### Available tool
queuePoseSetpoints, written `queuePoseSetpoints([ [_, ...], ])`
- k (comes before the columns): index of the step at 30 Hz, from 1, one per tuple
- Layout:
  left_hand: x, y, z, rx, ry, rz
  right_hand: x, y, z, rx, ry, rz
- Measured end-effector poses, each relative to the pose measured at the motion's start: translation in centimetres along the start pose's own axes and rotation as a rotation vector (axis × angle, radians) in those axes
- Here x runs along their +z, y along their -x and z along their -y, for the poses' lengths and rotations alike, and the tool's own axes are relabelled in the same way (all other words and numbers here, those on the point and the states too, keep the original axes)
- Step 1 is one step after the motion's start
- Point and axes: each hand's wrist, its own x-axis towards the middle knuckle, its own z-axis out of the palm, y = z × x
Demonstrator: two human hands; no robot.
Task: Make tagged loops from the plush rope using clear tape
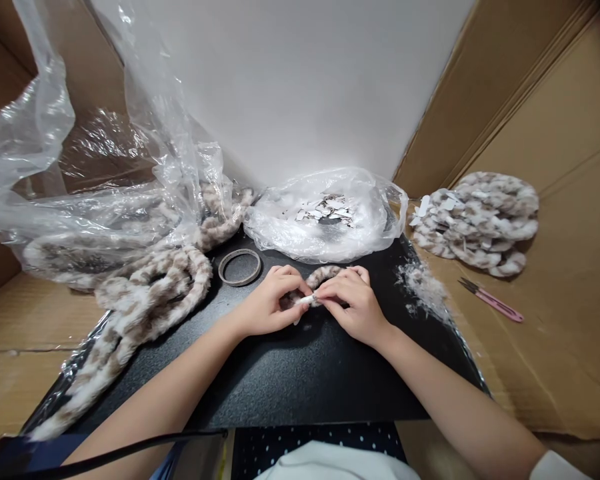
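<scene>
In the middle of the black table (240, 387), my two hands meet over a short furry brown-and-white strip (325, 272), which curves up behind the fingers. My left hand (275, 300) pinches a small white piece (307, 299) at the strip's end between thumb and index finger. From the other side my right hand (353, 303) is closed, its fingertips gripping the strip at the same spot. Fingers hide much of the strip, and how the white piece is fixed to it cannot be seen.
A clear plastic bag (280, 233) holds small white tags (330, 210). Furry strips (150, 287) lie at left under clear plastic (105, 213). A ring (240, 267) sits nearby. Fluff (425, 287), pink-handled snips (495, 303) and a furry bundle (480, 223) are at right, beside cardboard walls (545, 167).
</scene>
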Motion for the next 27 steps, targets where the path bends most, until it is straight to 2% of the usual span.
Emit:
queuePoseSetpoints([
  [3, 0.0, -0.1, -0.3, -0.139, 0.221, 0.018, 0.0, 0.0, -0.1, 0.006, 0.014, -0.016],
  [7, 0.5, -0.2, -0.5, -0.328, 0.753, 0.021, 0.0, 0.0, -0.2, 0.065, 0.031, -0.046],
  [10, 0.9, -0.2, -0.6, -0.415, 0.999, 0.044, -0.2, 0.1, -0.1, 0.060, 0.005, -0.013],
  [16, 1.3, -0.4, -0.9, -0.543, 1.190, 0.071, -0.3, 0.0, 0.2, 0.031, -0.046, 0.016],
  [21, 1.5, -0.3, -0.2, -0.480, 1.298, 0.083, 0.0, 0.0, 0.2, 0.080, -0.050, -0.041],
  [27, 2.2, -0.4, 0.5, -0.354, 1.222, -0.121, 0.3, 0.0, 0.1, 0.213, -0.008, -0.221],
])
